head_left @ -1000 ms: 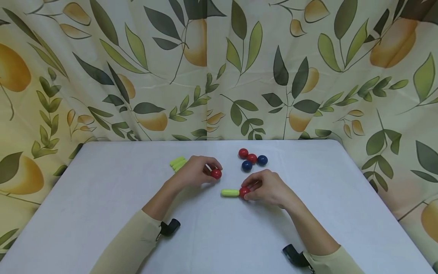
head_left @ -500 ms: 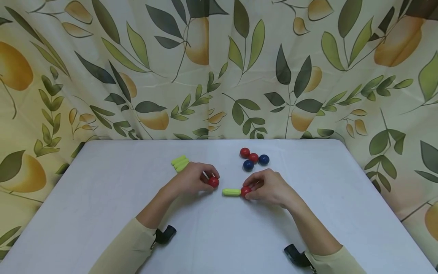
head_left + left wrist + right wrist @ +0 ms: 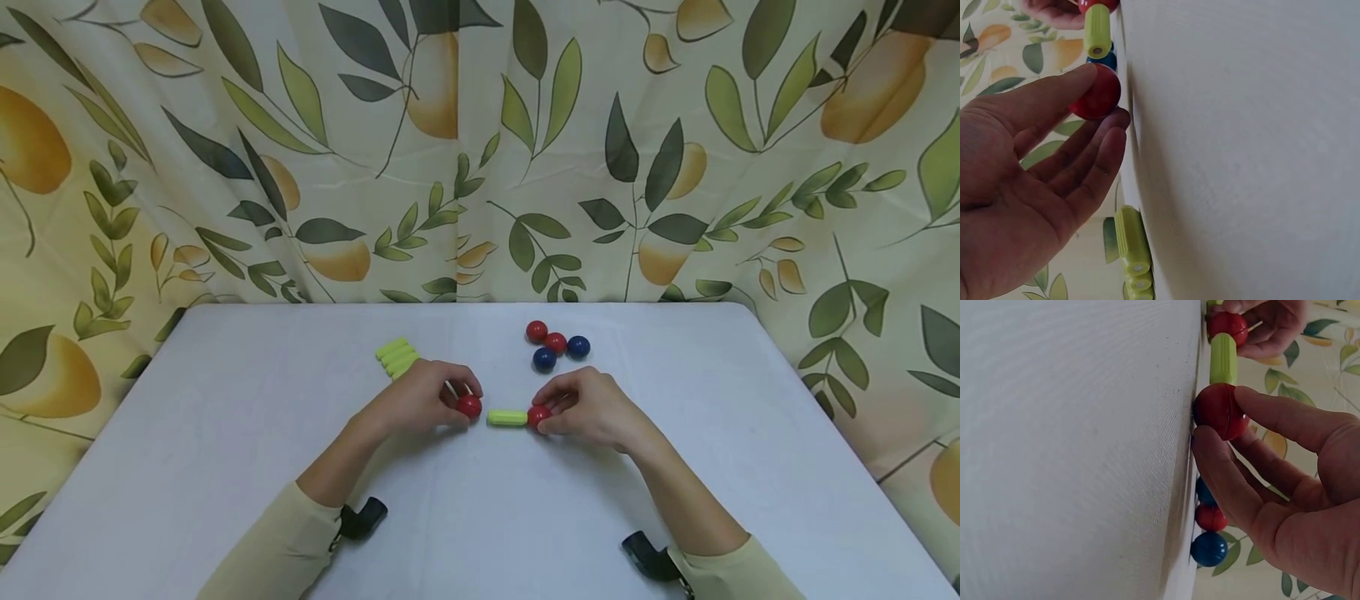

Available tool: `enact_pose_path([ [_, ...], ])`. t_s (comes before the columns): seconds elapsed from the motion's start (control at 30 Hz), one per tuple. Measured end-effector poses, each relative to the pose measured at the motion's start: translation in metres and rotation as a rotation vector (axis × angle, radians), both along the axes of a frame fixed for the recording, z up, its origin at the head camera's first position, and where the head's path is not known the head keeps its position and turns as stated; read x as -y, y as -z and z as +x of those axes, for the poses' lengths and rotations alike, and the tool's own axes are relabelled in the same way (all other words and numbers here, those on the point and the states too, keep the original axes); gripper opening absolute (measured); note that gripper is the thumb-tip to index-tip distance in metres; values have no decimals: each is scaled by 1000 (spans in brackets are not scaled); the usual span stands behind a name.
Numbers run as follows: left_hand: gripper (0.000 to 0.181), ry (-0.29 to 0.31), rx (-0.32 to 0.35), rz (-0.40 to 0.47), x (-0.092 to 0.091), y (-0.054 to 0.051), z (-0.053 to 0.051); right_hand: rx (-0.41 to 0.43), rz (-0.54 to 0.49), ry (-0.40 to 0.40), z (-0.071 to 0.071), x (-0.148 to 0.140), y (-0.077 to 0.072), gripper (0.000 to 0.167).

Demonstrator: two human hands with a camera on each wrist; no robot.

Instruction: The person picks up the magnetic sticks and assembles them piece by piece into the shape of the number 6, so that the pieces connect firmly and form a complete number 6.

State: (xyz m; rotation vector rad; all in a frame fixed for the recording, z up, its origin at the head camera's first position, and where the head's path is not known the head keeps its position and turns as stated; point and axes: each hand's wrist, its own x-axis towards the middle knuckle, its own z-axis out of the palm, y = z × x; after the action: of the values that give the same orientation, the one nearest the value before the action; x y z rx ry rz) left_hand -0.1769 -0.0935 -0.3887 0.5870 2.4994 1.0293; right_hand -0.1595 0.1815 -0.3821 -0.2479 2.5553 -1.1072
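My left hand (image 3: pixel 423 398) pinches a red ball (image 3: pixel 469 407) between thumb and fingers, just left of a yellow-green stick (image 3: pixel 507 418). A small gap shows between that ball and the stick's left end. At the stick's other end sits a second red ball (image 3: pixel 537 417), pinched by my right hand (image 3: pixel 592 410). In the left wrist view the stick (image 3: pixel 1097 34) shows a small grey disc on its end facing the left ball (image 3: pixel 1099 95). The right wrist view shows the right-hand ball (image 3: pixel 1219 412) touching the stick (image 3: pixel 1223 359).
Behind my right hand lie two red balls (image 3: pixel 536 332) and two blue balls (image 3: pixel 544 360) in a cluster. Several yellow-green sticks (image 3: pixel 396 355) lie side by side beyond my left hand, partly hidden by it. A white cloth (image 3: pixel 465 517) covers the table; a patterned curtain hangs behind.
My left hand has moved toward me with its red ball, which now sits nearly level with the stick's left end. My right hand, its ball and the stick have stayed in place.
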Motion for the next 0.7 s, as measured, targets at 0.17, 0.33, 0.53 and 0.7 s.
enact_pose_path([
  [0.17, 31, 0, 2, -2, 0, 1, 1, 6, 5, 0, -1, 0, 0, 24],
  [0.33, 31, 0, 2, 1, -1, 0, 2, -6, 5, -5, -1, 0, 0, 23],
  [0.53, 30, 4, -8, -2, -3, 2, 3, -4, 4, -1, -1, -1, 1, 23],
  [0.7, 30, 5, -15, -4, -4, 3, 3, 1, -3, -4, -1, -1, 1, 24],
])
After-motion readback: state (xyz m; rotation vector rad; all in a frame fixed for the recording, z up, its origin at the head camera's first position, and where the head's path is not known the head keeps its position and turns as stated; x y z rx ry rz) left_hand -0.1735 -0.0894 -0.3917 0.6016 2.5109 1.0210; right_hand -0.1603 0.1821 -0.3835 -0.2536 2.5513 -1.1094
